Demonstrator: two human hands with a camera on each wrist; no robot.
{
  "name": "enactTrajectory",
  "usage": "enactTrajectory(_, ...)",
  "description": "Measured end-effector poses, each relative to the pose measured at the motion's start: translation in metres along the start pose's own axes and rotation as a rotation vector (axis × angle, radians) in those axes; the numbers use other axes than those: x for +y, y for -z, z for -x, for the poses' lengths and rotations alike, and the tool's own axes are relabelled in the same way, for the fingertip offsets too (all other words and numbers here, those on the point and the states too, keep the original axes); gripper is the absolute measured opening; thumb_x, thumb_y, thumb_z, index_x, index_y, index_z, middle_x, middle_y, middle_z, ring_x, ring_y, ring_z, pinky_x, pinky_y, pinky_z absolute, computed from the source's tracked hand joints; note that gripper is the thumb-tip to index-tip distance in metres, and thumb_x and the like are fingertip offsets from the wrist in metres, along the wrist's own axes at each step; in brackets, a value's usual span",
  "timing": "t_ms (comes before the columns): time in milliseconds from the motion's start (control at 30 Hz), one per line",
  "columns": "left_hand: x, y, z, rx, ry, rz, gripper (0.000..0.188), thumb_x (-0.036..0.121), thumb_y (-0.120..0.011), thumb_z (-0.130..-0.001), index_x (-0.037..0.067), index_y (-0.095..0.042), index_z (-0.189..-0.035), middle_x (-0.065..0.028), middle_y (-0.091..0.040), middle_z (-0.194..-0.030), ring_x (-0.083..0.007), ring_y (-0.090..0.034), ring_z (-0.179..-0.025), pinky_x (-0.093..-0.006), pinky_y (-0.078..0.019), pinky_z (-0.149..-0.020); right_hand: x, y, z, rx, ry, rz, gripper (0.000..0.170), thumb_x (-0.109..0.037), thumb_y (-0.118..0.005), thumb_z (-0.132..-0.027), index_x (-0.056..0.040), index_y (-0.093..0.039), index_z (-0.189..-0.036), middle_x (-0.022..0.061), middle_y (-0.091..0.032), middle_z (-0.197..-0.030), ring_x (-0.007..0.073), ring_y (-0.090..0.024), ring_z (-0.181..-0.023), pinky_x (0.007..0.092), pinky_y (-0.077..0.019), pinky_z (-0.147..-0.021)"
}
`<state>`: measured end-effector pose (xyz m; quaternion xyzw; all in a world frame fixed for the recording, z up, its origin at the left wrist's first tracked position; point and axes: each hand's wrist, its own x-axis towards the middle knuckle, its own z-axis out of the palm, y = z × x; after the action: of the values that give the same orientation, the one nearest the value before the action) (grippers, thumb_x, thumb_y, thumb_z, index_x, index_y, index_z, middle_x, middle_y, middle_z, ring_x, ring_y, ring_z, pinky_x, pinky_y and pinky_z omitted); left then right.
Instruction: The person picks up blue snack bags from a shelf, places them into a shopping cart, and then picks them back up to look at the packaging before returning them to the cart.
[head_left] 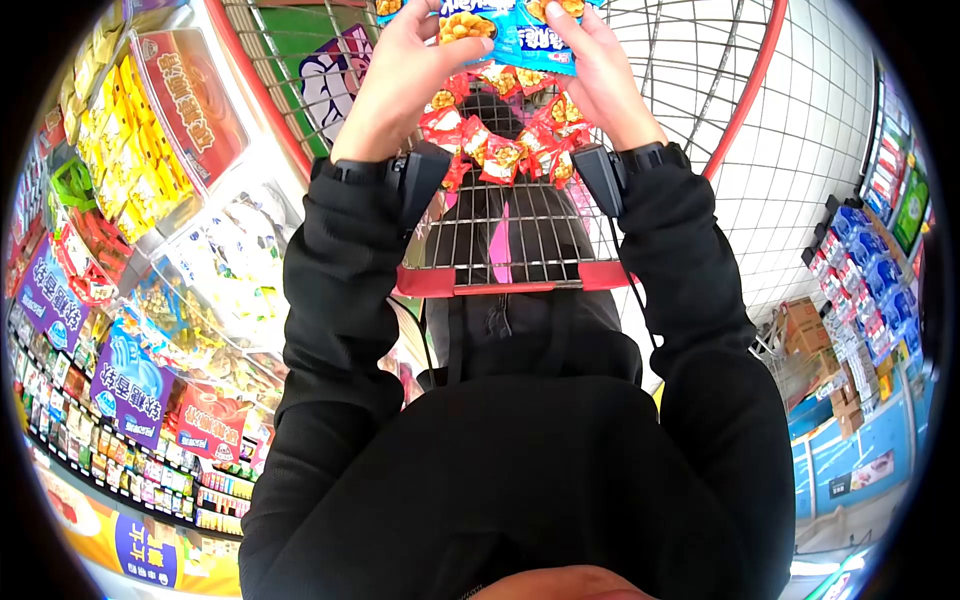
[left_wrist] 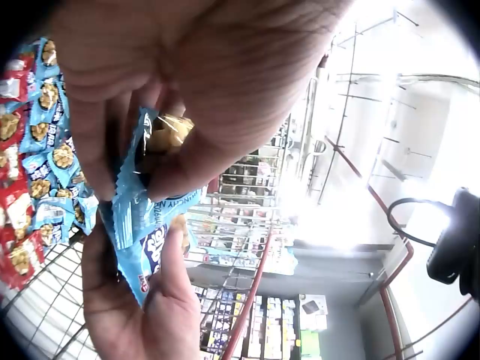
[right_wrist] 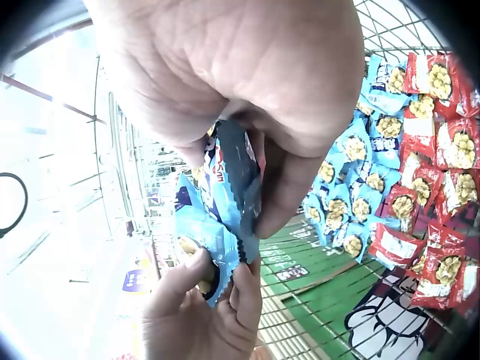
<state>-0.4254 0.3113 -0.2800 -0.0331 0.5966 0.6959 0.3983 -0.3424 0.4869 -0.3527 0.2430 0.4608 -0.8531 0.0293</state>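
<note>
At the top of the head view, my left hand (head_left: 400,85) pinches a blue snack packet (head_left: 466,28) between thumb and fingers. My right hand (head_left: 610,85) grips another blue snack packet (head_left: 540,40) beside it, thumb on its front. The two packets overlap side by side above the shopping cart. Seen from the right wrist, the right hand's packet (right_wrist: 225,165) is turned edge-on and the left hand's packet (right_wrist: 199,240) sits against it. Red snack packets (head_left: 500,158) lie in the cart in a rough ring, with several blue packets (right_wrist: 354,150) grouped next to them.
The cart's red handle (head_left: 500,278) crosses in front of my body, with wire mesh sides (head_left: 690,60) around the packets. Bins of yellow packets (head_left: 135,150) and other sweets stand at the left. Cardboard boxes (head_left: 805,325) and blue-packed goods (head_left: 860,245) are at the right.
</note>
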Motion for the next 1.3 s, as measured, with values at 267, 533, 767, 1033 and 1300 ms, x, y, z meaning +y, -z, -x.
enactTrajectory(267,-0.022,0.001,0.037,0.148,-0.026,-0.08,0.037,0.016,-0.069,-0.097,0.0,-0.054,-0.126,-0.0067,-0.067,-0.114,-0.0137,-0.068,-0.102,-0.0311,-0.0599,-0.086,-0.028,-0.02,0.04,-0.076,-0.038,0.416,0.042,-0.028,-0.053,-0.106,0.0018,-0.05,-0.135,0.007,-0.061,-0.12,0.0135,-0.057,-0.101,0.0294,-0.0504,-0.086)
enactTrajectory(533,-0.055,0.005,0.053,0.347,-0.058,0.031,0.046,0.018,-0.071,-0.095,-0.001,-0.047,-0.13,-0.0089,-0.065,-0.115,-0.0132,-0.069,-0.095,-0.0276,-0.061,-0.078,-0.036,-0.009,0.048,0.063,-0.035,0.957,0.064,-0.009,-0.075,-0.078,0.0021,-0.044,-0.133,0.0203,-0.065,-0.104,0.0247,-0.066,-0.099,0.033,-0.0513,-0.087)
enactTrajectory(767,-0.064,0.023,0.057,0.214,-0.06,0.064,0.028,0.019,-0.068,-0.098,0.002,-0.063,-0.119,-0.0026,-0.069,-0.112,-0.0086,-0.067,-0.099,-0.0259,-0.0541,-0.085,-0.011,0.05,0.034,-0.292,-0.078,0.919,0.044,-0.024,-0.07,-0.096,-0.0003,-0.058,-0.132,0.0026,-0.068,-0.112,0.0112,-0.064,-0.101,0.0275,-0.0513,-0.083)
enactTrajectory(1033,-0.064,0.019,0.062,-0.078,0.147,0.17,0.036,0.021,-0.064,-0.1,0.004,-0.056,-0.131,-0.0056,-0.068,-0.118,-0.0153,-0.068,-0.105,-0.0375,-0.0585,-0.094,-0.044,-0.007,0.035,-0.248,-0.189,0.662,0.026,-0.018,-0.061,-0.098,0.0045,-0.073,-0.1,-0.0005,-0.069,-0.087,0.007,-0.058,-0.08,0.0244,-0.0464,-0.073)
enactTrajectory(1300,-0.054,0.017,0.063,-0.012,0.138,0.302,0.039,0.025,-0.056,-0.104,-0.004,-0.054,-0.13,-0.0137,-0.069,-0.116,-0.0216,-0.071,-0.102,-0.0398,-0.0642,-0.086,-0.042,-0.027,0.047,-0.183,-0.126,0.411,0.033,-0.023,-0.059,-0.104,0.0036,-0.064,-0.123,0.002,-0.068,-0.104,0.0057,-0.058,-0.094,0.0247,-0.0491,-0.082)
